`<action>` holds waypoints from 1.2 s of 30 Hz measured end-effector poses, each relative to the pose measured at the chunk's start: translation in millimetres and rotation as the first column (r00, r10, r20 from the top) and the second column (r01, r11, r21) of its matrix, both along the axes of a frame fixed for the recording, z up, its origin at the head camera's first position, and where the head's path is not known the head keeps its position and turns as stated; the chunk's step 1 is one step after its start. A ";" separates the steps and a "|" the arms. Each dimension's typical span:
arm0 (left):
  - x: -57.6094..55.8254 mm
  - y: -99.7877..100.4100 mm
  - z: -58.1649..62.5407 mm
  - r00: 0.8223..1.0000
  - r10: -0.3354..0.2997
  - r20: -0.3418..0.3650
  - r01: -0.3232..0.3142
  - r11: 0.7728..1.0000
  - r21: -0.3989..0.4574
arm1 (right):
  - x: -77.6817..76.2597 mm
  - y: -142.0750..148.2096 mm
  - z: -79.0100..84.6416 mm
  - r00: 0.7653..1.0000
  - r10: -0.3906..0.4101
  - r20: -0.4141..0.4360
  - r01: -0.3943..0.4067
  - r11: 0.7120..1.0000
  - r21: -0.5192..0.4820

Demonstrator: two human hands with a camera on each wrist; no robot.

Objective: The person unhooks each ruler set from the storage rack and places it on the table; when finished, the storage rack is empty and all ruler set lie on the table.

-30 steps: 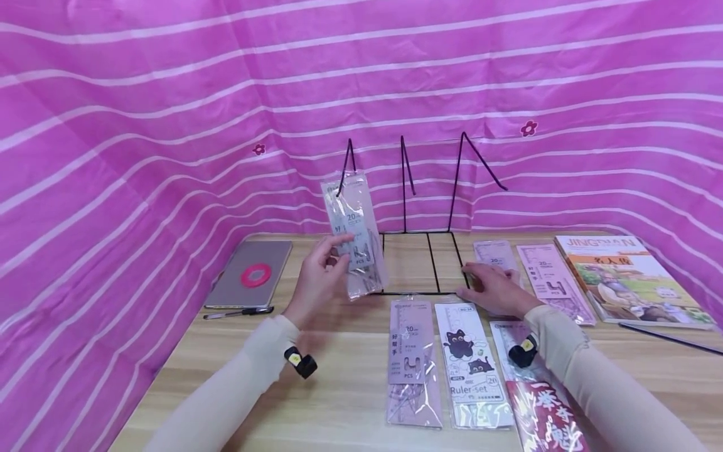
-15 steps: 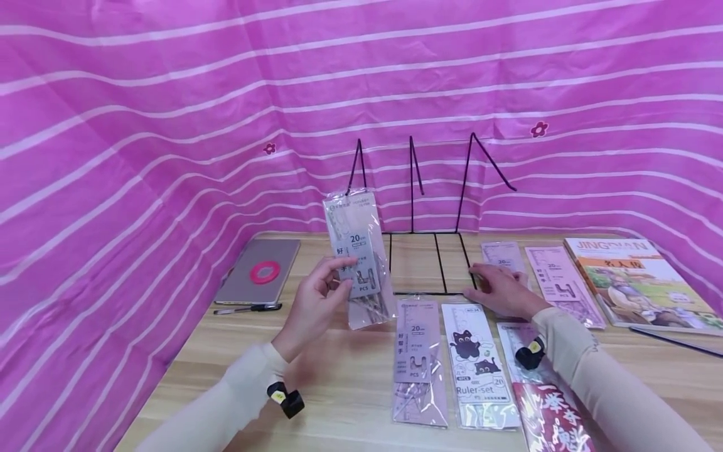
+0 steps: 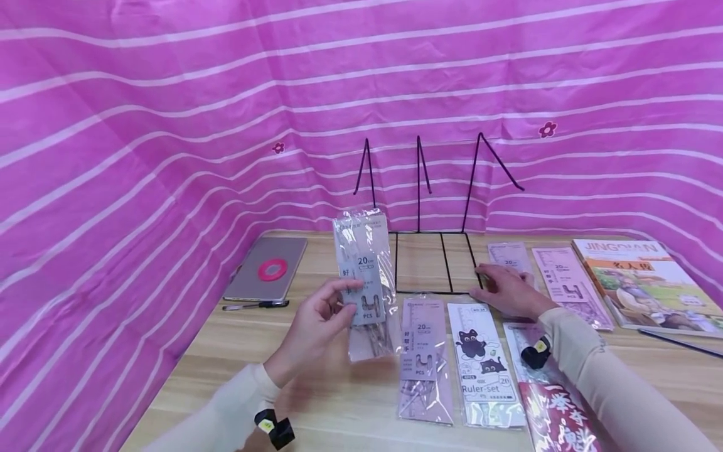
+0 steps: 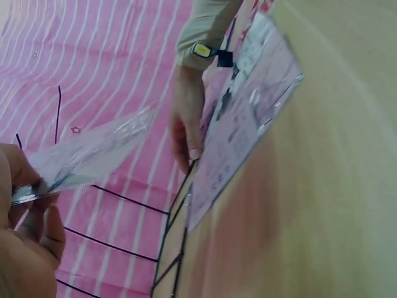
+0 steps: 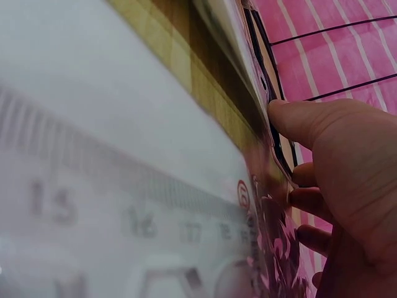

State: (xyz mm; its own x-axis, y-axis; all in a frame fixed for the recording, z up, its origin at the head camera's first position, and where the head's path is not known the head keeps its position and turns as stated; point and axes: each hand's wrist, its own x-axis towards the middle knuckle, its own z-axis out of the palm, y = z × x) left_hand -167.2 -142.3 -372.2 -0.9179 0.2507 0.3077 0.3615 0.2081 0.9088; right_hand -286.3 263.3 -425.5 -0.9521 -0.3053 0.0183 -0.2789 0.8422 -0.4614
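Note:
My left hand (image 3: 316,320) pinches a clear-bagged ruler set (image 3: 364,276) by its left edge. In the head view the pack stands nearly upright above the table, its top just below the left hook of a black wire rack (image 3: 443,263). The left wrist view shows the same ruler set (image 4: 93,152) edge-on between thumb and fingers. My right hand (image 3: 511,292) holds the front right corner of the rack's base, with thumb and fingers about the wire. Partly under that hand lies a pink ruler set (image 3: 506,253).
Nearest me lie a pink ruler set (image 3: 423,358), a cat-printed ruler set (image 3: 484,364) and a red-fronted pack (image 3: 559,414). Another pink ruler set (image 3: 570,285) and a magazine (image 3: 649,282) are at right. A grey notebook (image 3: 262,282) bears a pink ring (image 3: 272,269); a pen (image 3: 256,305) lies before it.
The ruler set in my left hand has come down and towards me, off the rack's left hook. My right hand has stayed at the rack's corner; the head view has shifted slightly left.

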 end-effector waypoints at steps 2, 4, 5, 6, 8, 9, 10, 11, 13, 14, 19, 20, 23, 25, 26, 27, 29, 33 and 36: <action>4.4 -0.4 -2.8 0.999 -0.026 0.035 0.026 1.000 0.002 | -0.2 0.0 0.2 1.000 0.001 0.004 -0.001 1.000 0.002; 6.8 0.1 -7.1 0.995 -0.058 0.086 0.057 0.998 0.014 | -0.7 0.4 -0.5 1.000 0.008 -0.003 -0.008 1.000 0.003; 7.6 0.4 -9.7 0.991 -0.067 0.115 0.065 0.998 0.015 | -1.2 0.9 -1.2 1.000 0.006 -0.001 -0.006 1.000 0.002; 8.0 0.9 -13.2 0.987 -0.068 0.143 0.068 0.998 0.010 | -1.2 1.3 -1.5 1.000 0.009 -0.003 -0.009 1.000 0.002; 6.6 2.7 -21.6 0.974 -0.072 0.215 0.073 0.997 0.007 | -1.3 3.1 -2.6 1.000 0.011 -0.008 -0.011 1.000 0.000; 6.0 3.4 -25.9 0.967 -0.063 0.248 0.067 0.998 -0.010 | -1.4 3.7 -3.0 1.000 0.012 -0.008 -0.012 1.000 -0.002; 5.4 4.0 -30.0 0.960 -0.052 0.275 0.062 0.998 -0.030 | -1.3 3.9 -3.3 1.000 0.013 -0.009 -0.013 1.000 -0.004; 5.1 4.3 -34.0 0.955 -0.040 0.294 0.057 0.997 -0.050 | -1.3 4.1 -3.3 1.000 0.014 -0.008 -0.014 1.000 -0.004; 4.5 4.8 -40.4 0.945 -0.022 0.326 0.055 0.994 -0.091 | -1.6 4.0 -3.5 1.000 0.018 -0.010 -0.018 1.000 -0.002; 5.1 4.8 -42.2 0.944 -0.013 0.330 0.053 0.992 -0.113 | -1.8 3.8 -3.6 1.000 0.019 -0.010 -0.019 1.000 -0.002; 6.4 3.6 -47.5 0.959 0.023 0.284 0.036 0.979 -0.201 | -3.3 4.3 -3.0 1.000 0.026 -0.016 -0.026 1.000 -0.003; 6.7 3.4 -48.2 0.962 0.026 0.273 0.034 0.976 -0.214 | -3.4 4.3 -2.4 1.000 0.026 -0.013 -0.026 1.000 -0.004; 7.1 2.5 -50.6 0.969 0.036 0.244 0.030 0.964 -0.262 | -3.9 4.5 -0.8 1.000 0.022 -0.004 -0.022 1.000 -0.001; 7.8 2.1 -52.1 0.977 0.046 0.207 0.024 0.947 -0.320 | -4.1 4.6 -0.1 1.000 0.022 -0.003 -0.022 1.000 0.004; 7.9 2.1 -53.1 0.980 0.052 0.190 0.018 0.938 -0.347 | -3.9 4.5 0.2 1.000 0.022 -0.003 -0.022 1.000 0.005; 8.0 2.1 -53.9 0.983 0.059 0.171 0.010 0.927 -0.374 | -3.8 4.9 0.1 1.000 0.024 -0.006 -0.024 1.000 0.007; 7.8 2.4 -55.1 0.988 0.077 0.135 -0.013 0.904 -0.426 | -3.7 4.8 -0.1 1.000 0.026 -0.011 -0.026 1.000 0.011; 6.9 3.1 -57.4 0.991 0.123 0.055 -0.076 0.848 -0.525 | -3.2 4.6 -1.1 0.999 0.032 -0.024 -0.031 0.999 0.019; 6.8 3.0 -58.5 0.988 0.155 -0.013 -0.132 0.794 -0.593 | -3.2 3.4 -2.1 0.999 0.034 -0.027 -0.034 0.999 0.021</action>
State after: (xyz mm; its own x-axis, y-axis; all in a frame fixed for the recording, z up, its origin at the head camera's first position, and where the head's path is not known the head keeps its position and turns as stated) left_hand -160.5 -139.3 -430.7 -0.9649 0.2378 0.1110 0.2556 0.7554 0.6033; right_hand -289.5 266.7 -427.6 -0.9404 -0.3379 0.0373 -0.3196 0.8412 -0.4362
